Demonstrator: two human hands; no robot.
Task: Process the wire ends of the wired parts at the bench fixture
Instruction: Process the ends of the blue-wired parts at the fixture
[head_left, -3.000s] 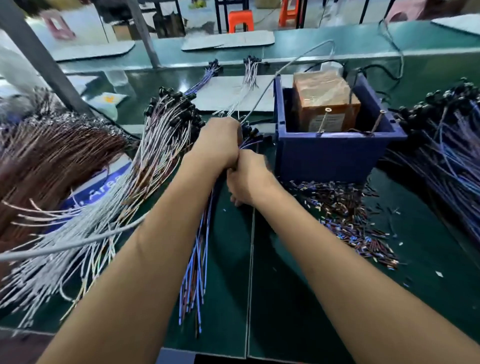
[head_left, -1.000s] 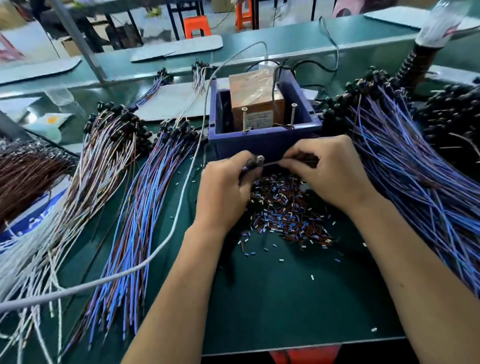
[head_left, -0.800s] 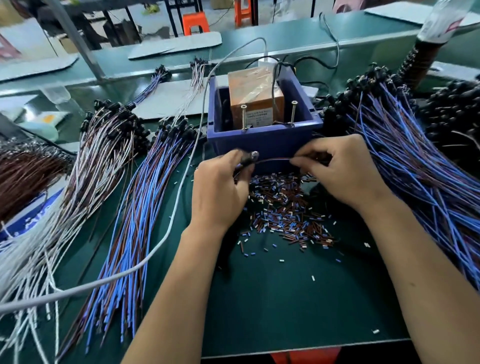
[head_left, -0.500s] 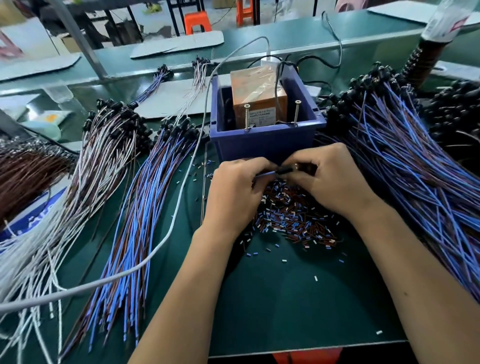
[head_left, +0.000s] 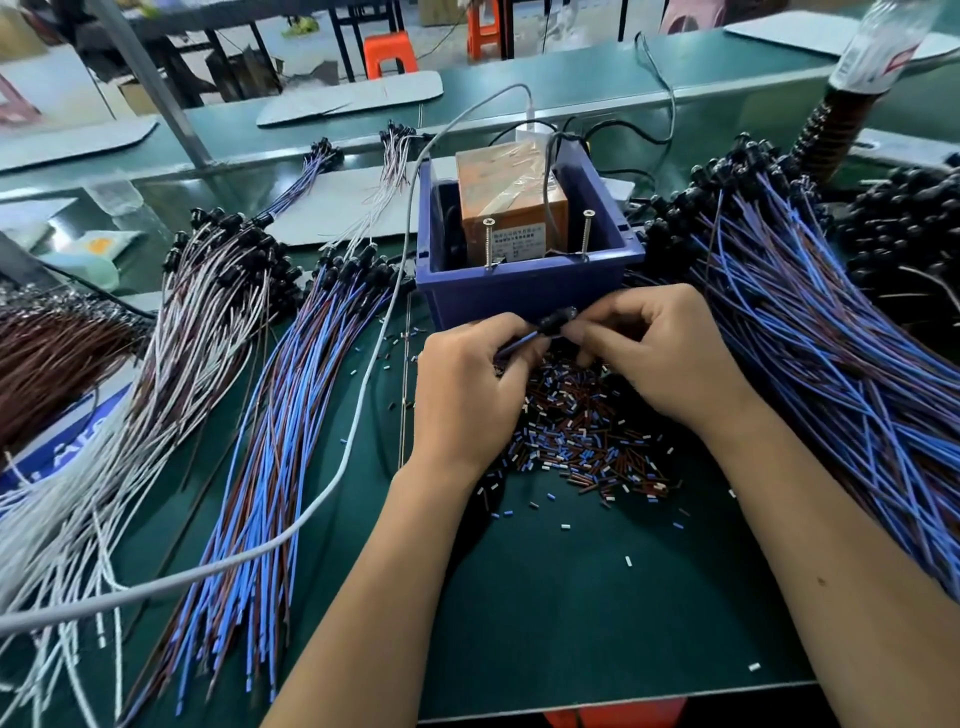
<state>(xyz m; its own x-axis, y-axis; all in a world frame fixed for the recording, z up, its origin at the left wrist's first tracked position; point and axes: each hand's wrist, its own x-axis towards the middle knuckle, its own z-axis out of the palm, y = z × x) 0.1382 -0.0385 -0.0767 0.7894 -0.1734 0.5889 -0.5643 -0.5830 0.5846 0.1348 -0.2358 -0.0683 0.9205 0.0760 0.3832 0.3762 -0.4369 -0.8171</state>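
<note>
Both hands meet just in front of the blue bin fixture (head_left: 530, 291), which holds an orange block and two upright screws. My right hand (head_left: 660, 353) pinches the black head of one wired part (head_left: 558, 319). My left hand (head_left: 467, 384) grips that part's blue and brown wires (head_left: 519, 343) a little below the head. The wire ends are hidden inside my left hand. Below the hands lies a heap of cut insulation bits (head_left: 576, 431).
A large pile of blue and brown wired parts (head_left: 831, 364) fills the right side. Another blue-brown bundle (head_left: 280, 426), a white-wired bundle (head_left: 171, 374) and brown wires (head_left: 47, 358) lie on the left. A grey cable (head_left: 363, 374) crosses the green mat.
Three seconds ago both hands gripped a bundle at the left. Now they hold a single part before the bin, and over the last second have closed together around it.
</note>
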